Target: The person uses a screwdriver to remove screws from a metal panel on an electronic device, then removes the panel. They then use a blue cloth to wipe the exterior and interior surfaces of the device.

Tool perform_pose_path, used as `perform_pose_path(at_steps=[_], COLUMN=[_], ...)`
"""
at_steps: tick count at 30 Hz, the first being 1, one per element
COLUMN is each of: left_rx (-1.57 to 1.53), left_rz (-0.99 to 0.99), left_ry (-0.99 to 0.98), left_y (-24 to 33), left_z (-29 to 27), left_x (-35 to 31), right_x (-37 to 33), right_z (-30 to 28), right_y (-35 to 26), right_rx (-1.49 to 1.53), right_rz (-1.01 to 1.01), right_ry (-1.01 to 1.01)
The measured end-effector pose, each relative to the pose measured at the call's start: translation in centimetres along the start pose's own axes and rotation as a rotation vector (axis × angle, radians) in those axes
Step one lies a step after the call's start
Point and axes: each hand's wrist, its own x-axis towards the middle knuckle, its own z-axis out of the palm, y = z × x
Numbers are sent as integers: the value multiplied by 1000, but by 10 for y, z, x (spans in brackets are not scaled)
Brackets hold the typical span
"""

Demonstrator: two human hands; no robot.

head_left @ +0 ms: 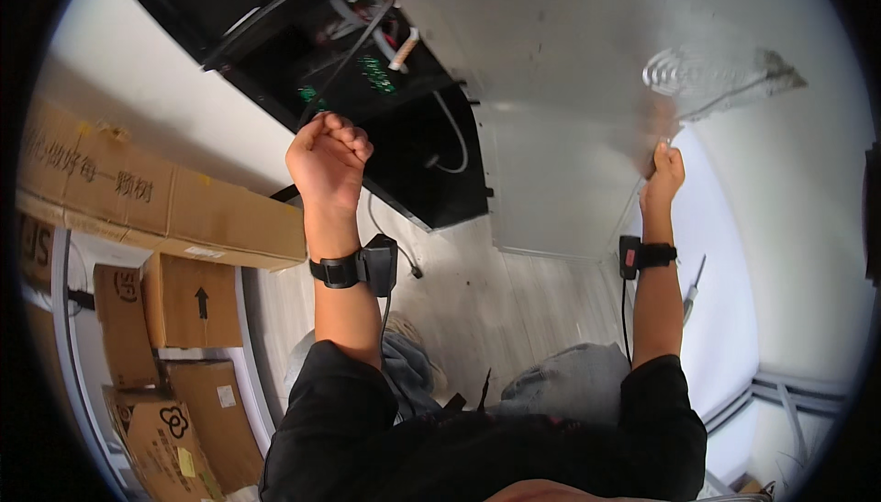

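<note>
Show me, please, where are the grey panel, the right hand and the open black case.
Grey panel [551, 135]: head view, middle of its flat face.
Right hand [663, 174]: head view, middle of the hand.
Open black case [399, 155]: head view, a bare black surface of it.

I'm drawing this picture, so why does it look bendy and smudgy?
Head view: the pale shelf post bows near the dark round rim, from the fisheye lens; head view: the grey panel is smeared at its top and right edges, probably from motion; head view: the black case looks dark inside.
</note>
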Motion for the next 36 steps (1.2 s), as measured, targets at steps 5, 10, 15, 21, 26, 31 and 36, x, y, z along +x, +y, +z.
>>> perform_pose_path(at_steps=[5,10,15,21,26,31,36], left_rx=[-20,97,521,788,899,795,614], left_rz=[132,48,-800,-1100,-1296,-1301,-1279], left_ry=[48,-73,-722,-1030,-1049,-927,-747], left_y=[-47,-111,-183,-281,-326,-364,-397], left_z=[4,14,27,-24,-60,-61,-31], left_x=[-5,-10,-45,-77,-97,-110,-124], right_x=[8,22,24,26,39,32,35], right_z=[-15,-56,-83,-103,-143,-143,-147], right_y=[-30,-46,-53,-84,-120,-139,-139], right_rx=[93,74,76,54,40,19,167], right_rz=[40,63,30,-52,-101,-95,-71], right_ry=[83,243,348,576,559,641,584])
